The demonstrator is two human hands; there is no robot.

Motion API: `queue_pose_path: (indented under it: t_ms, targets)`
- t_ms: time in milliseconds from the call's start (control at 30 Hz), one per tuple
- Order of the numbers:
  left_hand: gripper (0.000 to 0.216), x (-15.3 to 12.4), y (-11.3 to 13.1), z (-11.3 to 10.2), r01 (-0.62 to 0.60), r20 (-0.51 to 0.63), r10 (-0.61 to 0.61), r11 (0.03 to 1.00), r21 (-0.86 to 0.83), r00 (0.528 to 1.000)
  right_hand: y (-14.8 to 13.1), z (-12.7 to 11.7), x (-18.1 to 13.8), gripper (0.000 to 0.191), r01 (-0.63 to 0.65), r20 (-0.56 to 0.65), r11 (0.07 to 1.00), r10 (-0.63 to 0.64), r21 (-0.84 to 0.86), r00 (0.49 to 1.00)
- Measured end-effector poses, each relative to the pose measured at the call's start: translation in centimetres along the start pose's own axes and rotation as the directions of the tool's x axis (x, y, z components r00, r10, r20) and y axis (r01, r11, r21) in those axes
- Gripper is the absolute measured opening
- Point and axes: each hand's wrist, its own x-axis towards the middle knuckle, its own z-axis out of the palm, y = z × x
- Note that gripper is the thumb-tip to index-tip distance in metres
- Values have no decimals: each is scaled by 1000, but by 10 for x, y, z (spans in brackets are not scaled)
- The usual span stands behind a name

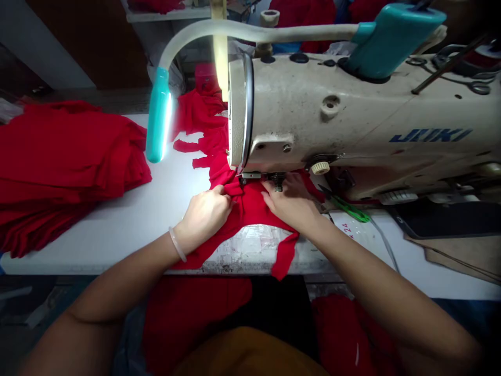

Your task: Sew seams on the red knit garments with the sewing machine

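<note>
Red fabric lies under the needle end of a beige sewing machine, and a strip of it hangs over the table's front edge. My left hand is closed on a fold of this fabric, just left of the presser foot. A pale bangle circles that wrist. To the right of the foot, my right hand rests on the fabric, thumb and fingers spread apart. Its fingertips pass partly behind the machine's parts. More red cloth bunches up behind the needle area.
A tall stack of red cloth pieces stands on the left of the white table. A teal lamp hangs low beside the machine head. Green-handled snips lie near my right wrist, with a dark phone on brown card farther right.
</note>
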Motion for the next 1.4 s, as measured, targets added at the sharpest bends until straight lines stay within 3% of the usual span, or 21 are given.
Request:
queue_pose_path:
  t_ms: [100, 200, 300, 467, 800, 1000, 1100, 1133, 1167, 1200, 1267, 1300, 1400]
  targets:
    - [28, 2, 4, 6, -127, -55, 125, 991, -30, 991, -10, 7, -2, 25, 140, 33, 970, -150, 200, 988]
    - [47, 3, -4, 12, -103, -121, 97, 994, -46, 988, -17, 16, -8, 34, 156, 2, 937, -165, 312, 986]
    - [56, 1, -11, 18, -56, -174, 46, 997, -53, 984, -16, 23, -10, 24, 97, -58, 949, -83, 300, 995]
    - [44, 1, -10, 25, -266, -193, 239, 955, -130, 952, -10, 31, -7, 43, 161, -103, 934, -134, 319, 986]
    - [52, 0, -12, 26, -171, -173, 149, 978, -118, 974, -10, 28, -3, 55, 99, -2, 979, -100, 179, 995]
    - [50, 4, -13, 30, -158, -174, 129, 974, -162, 976, -14, 23, -4, 47, 66, -17, 995, -65, 74, 998]
    - [46, 2, -14, 30, -168, -166, 136, 967, -193, 977, 19, 1, -45, 31, 10, -245, 998, 3, 54, 970]
    - [44, 2, -14, 30, -171, -162, 140, 964, -203, 977, 39, -8, -65, 26, -64, -380, 996, 82, 60, 921]
    - [43, 1, -14, 30, -174, -158, 142, 962, -211, 977, 61, -18, -85, 24, -183, -526, 982, 182, 50, 831]
    - [42, 1, -14, 29, -175, -154, 143, 960, -217, 978, 86, -27, -106, 24, -300, -674, 954, 229, 11, 702]
    - [41, 2, -16, 28, -167, -148, 136, 961, -222, 980, 130, -41, -139, 30, -509, -690, 860, 356, -22, 631]
    - [41, 4, -16, 28, -159, -144, 129, 962, -222, 981, 146, -44, -150, 33, -526, -618, 850, 398, -30, 678]
    - [42, 10, -19, 27, -132, -142, 102, 966, -223, 985, 167, -41, -162, 37, -531, -555, 847, 432, -21, 711]
